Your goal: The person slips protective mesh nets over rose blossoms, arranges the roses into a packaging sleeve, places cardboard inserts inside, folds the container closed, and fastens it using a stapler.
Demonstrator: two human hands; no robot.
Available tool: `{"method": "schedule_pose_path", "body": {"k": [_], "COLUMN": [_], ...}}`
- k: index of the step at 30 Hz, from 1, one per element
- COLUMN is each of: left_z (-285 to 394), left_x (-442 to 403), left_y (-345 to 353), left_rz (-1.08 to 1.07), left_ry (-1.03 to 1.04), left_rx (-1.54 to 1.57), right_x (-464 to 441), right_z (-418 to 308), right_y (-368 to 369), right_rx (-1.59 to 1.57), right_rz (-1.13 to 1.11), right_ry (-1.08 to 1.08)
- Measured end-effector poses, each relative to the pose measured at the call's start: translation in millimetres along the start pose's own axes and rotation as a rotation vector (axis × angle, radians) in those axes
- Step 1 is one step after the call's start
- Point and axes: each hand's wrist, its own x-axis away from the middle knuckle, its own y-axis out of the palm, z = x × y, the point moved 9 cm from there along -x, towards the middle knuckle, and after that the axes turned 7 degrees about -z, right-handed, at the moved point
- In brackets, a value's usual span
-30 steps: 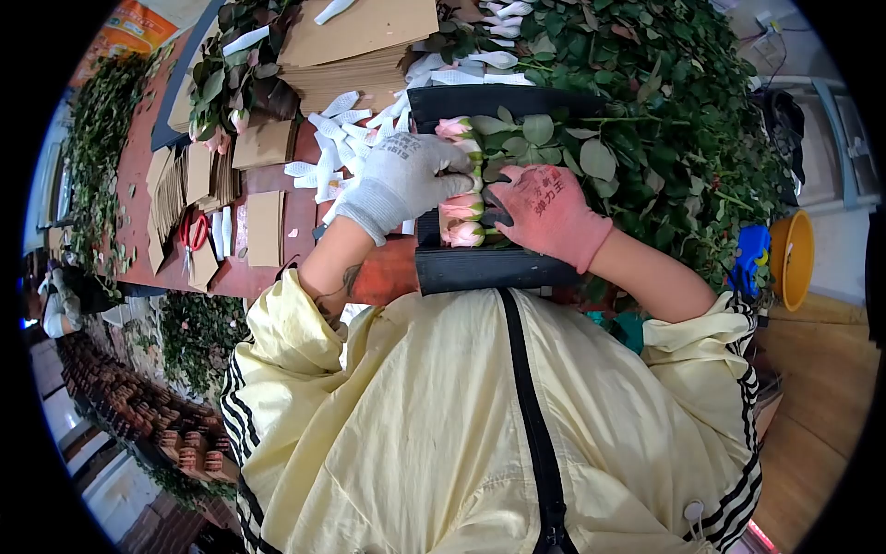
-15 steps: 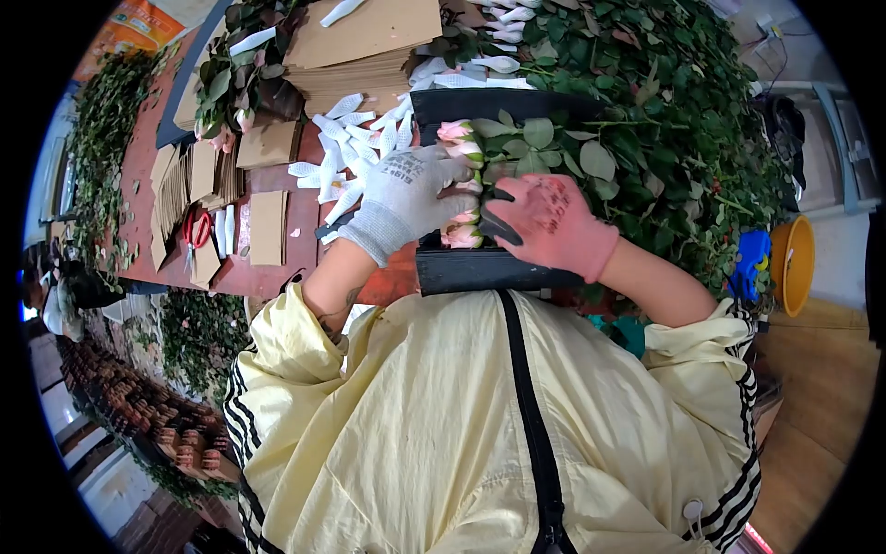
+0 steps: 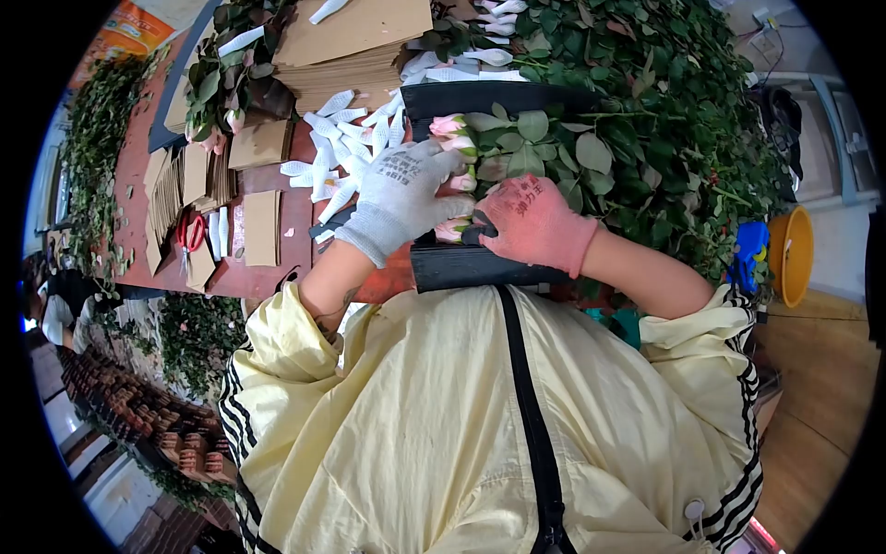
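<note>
Pink roses (image 3: pixel 448 126) lie in a column inside a black holder (image 3: pixel 489 268) with raised sides, heads to the left and leafy stems to the right. My left hand (image 3: pixel 403 196), in a pale grey glove, rests on the rose heads from the left, its fingers bent round them and partly spread. In a pink glove with dark fingertips, my right hand (image 3: pixel 532 222) is curled at the stems just behind the lower heads. Its fingertips are partly hidden, and what they pinch is unclear. White mesh sleeves (image 3: pixel 339 196) are heaped left of the holder.
Brown cardboard sheets (image 3: pixel 351 37) are stacked at the back, with smaller pieces (image 3: pixel 262 228) at the left beside red-handled scissors (image 3: pixel 191 233). Dense foliage (image 3: pixel 674 138) covers the right side. A yellow basin (image 3: pixel 791 256) stands at the far right. Another person's gloved hand (image 3: pixel 57 319) shows far left.
My right hand has shifted slightly left and its fingers have curled in closer to the lower rose heads. My left hand has moved a little down the column since the earliest frame.
</note>
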Motion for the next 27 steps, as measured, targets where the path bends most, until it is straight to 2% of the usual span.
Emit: {"method": "schedule_pose_path", "body": {"k": [1, 3, 4, 7, 9, 11, 13, 14, 16, 17, 19, 21, 22, 23, 24, 27], "left_z": [0, -1, 0, 0, 1, -4, 4, 8, 25, 37, 47, 48, 39, 38, 37, 37], "left_x": [0, 1, 2, 9, 18, 31, 49, 52, 54, 54, 49, 41, 40, 40, 40, 43], "left_y": [1, 3, 4, 0, -7, -14, -33, -35, -33, -32, -22, -9, 7, 11, 16, 23], "left_rz": [0.000, -0.018, -0.016, 0.024, 0.083, 0.095, 0.232, 0.166, 0.194, 0.219, 0.247, 0.158, 0.040, 0.048, 0.047, 0.056], "left_ry": [-0.001, -0.027, -0.027, -0.055, 0.017, 0.025, 0.085, 0.014, 0.075, 0.139, 0.142, 0.066, -0.015, -0.022, -0.039, -0.046], "left_rx": [0.004, 0.018, 0.019, -0.002, 0.096, 0.131, 0.183, 0.090, 0.076, 0.056, -0.047, -0.135, -0.072, -0.072, -0.093, -0.111], "right_x": [-3, -6, -5, 3, 14, 19, 31, 30, 24, 17, -1, -9, -10, -11, -18, -28], "right_z": [-1, 19, 19, 22, 11, 9, 24, 29, 44, 46, 47, 52, 48, 44, 50, 56], "right_y": [-4, 12, 14, 20, -1, -23, -60, -61, -75, -74, -55, -28, -25, -27, -21, -17], "right_rx": [0.000, -0.203, -0.200, -0.180, -0.120, -0.181, -0.099, -0.097, 0.056, 0.061, 0.146, 0.216, 0.298, 0.379, 0.374, 0.333], "right_rz": [-0.004, -0.302, -0.303, -0.279, -0.047, -0.100, 0.176, 0.169, 0.267, 0.266, 0.163, 0.153, 0.210, 0.267, 0.154, 0.126], "right_ry": [0.000, 0.241, 0.242, 0.228, 0.055, 0.016, 0.132, 0.126, 0.166, 0.163, 0.165, 0.157, 0.162, 0.166, 0.211, 0.237]}}
